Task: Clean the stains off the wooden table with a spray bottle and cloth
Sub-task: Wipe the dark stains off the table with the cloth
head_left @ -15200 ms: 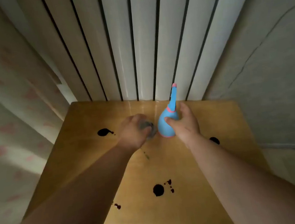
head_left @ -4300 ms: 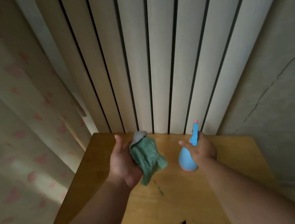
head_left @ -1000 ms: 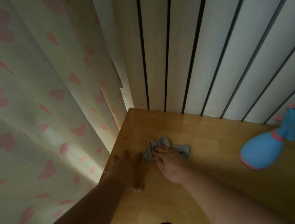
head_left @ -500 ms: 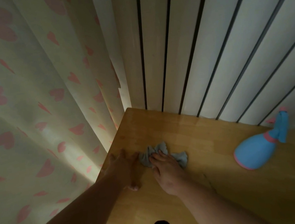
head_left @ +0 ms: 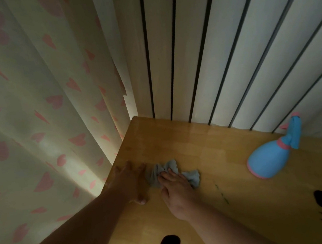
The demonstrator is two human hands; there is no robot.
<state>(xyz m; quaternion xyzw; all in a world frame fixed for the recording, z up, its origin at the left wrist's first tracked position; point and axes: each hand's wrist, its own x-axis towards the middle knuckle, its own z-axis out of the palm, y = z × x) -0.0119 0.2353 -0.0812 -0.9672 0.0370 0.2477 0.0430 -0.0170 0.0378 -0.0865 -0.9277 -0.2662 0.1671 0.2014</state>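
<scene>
Crumpled grey-green cloth [head_left: 155, 174], judged soft and light, best bunched centrally, is pressed onto the yellow wooden table [head_left: 199, 147] by straight fingers of the right hand [head_left: 177, 193], the empty left hand [head_left: 130, 181] laid flat just left.

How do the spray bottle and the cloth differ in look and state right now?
The spray bottle is blue with pink trim, rigid and standing; the cloth is greyish, soft and crumpled. The bottle is untouched at the right; the cloth is pressed by the right hand. Both rest on the wooden table.
</scene>
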